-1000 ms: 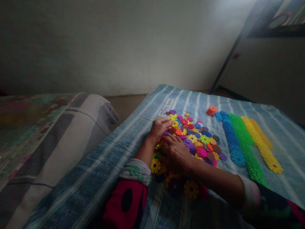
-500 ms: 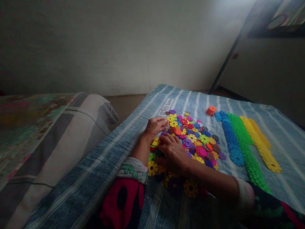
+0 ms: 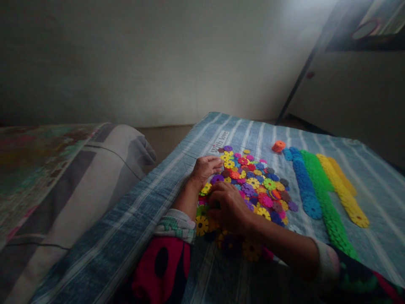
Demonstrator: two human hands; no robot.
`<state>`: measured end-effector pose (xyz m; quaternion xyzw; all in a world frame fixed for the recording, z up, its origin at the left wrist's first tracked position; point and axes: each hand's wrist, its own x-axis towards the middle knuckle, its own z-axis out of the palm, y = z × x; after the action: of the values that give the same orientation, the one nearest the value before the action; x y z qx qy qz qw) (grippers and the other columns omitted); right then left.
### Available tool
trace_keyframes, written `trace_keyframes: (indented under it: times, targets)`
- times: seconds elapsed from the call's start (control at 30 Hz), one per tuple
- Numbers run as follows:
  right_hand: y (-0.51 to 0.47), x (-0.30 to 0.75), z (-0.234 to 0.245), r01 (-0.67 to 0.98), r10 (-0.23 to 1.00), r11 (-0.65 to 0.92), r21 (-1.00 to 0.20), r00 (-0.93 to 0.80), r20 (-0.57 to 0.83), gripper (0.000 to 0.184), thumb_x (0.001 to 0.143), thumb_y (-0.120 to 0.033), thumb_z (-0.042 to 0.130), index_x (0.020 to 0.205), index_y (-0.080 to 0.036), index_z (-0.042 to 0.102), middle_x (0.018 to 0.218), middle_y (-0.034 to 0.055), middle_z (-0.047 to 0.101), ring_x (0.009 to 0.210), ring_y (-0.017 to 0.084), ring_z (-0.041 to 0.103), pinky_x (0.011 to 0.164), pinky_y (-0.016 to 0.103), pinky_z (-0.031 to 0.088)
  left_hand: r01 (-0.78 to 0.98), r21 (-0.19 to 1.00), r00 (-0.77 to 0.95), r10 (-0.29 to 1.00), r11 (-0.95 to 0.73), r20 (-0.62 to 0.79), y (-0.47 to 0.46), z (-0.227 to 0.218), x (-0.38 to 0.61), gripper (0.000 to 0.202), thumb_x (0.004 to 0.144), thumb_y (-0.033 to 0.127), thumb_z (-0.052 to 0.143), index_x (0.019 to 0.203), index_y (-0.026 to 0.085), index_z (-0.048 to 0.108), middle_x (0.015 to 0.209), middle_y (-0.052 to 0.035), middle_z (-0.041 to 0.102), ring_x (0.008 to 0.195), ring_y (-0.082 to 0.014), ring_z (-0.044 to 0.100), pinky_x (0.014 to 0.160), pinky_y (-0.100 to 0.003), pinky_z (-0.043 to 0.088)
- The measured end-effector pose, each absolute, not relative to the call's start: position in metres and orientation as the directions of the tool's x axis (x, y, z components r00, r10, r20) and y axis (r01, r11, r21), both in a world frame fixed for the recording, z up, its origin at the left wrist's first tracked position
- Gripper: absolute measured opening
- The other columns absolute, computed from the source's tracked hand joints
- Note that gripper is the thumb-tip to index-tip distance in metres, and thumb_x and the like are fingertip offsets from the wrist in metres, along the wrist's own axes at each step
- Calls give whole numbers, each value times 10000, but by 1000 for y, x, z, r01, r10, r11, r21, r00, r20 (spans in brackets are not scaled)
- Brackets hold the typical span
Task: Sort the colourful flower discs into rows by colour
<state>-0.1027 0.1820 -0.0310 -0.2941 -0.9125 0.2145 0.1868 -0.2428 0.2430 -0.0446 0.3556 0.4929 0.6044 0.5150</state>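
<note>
A heap of flower-shaped plastic discs (image 3: 253, 183) in many colours lies on the striped blue cloth. My left hand (image 3: 204, 171) rests at the heap's left edge, its fingers stretched toward several yellow discs (image 3: 229, 164) and slightly curved. Just below it, my right hand (image 3: 228, 207) is over the near-left part of the heap with bent fingers pointing down and left. Its fingertips are hidden, so whatever they pinch cannot be made out. A purple disc (image 3: 217, 179) shows between the two hands, and a yellow disc (image 3: 206, 188) lies under my left wrist.
Right of the heap lie overlapping rows of blue discs (image 3: 303, 181), green discs (image 3: 325, 202) and yellow discs (image 3: 343, 190). A small orange stack (image 3: 279, 146) stands behind them. Another cloth-covered surface (image 3: 104, 169) is at the left, across a gap. A wall (image 3: 142, 63) rises behind.
My right hand has drawn back slightly toward me with its fingers more bent, uncovering the purple disc. My left hand has stayed nearly in place. The view has shifted a little.
</note>
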Motion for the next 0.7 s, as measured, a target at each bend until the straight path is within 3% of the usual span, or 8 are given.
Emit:
trace_keyframes:
  times: [0.4,0.6,0.7]
  targets:
    - [208,-56,-11,415,663,709,-570,-666,341,113,811,-137,629,710,-186,636,843,38,653,769,156,601,711,283,463,-227,974,-269,959,22,-85,245,-44,-239,181,644,246,747,763,116,705,809,-101,723,791,-175,678,674,-251,527]
    - [257,4,-1,595,737,675,-436,-569,365,141,815,-126,593,722,-188,680,920,64,686,834,181,638,761,305,480,-245,970,-269,961,-4,-64,247,-43,-236,197,609,247,765,739,110,711,789,-95,725,748,-174,679,662,-262,545]
    - [297,43,1,784,820,553,-281,-453,349,156,813,-145,585,715,-187,698,908,68,692,845,191,640,776,299,470,-253,967,-284,957,-11,-63,249,-44,-236,210,603,251,770,749,112,713,791,-95,730,751,-177,686,658,-261,547]
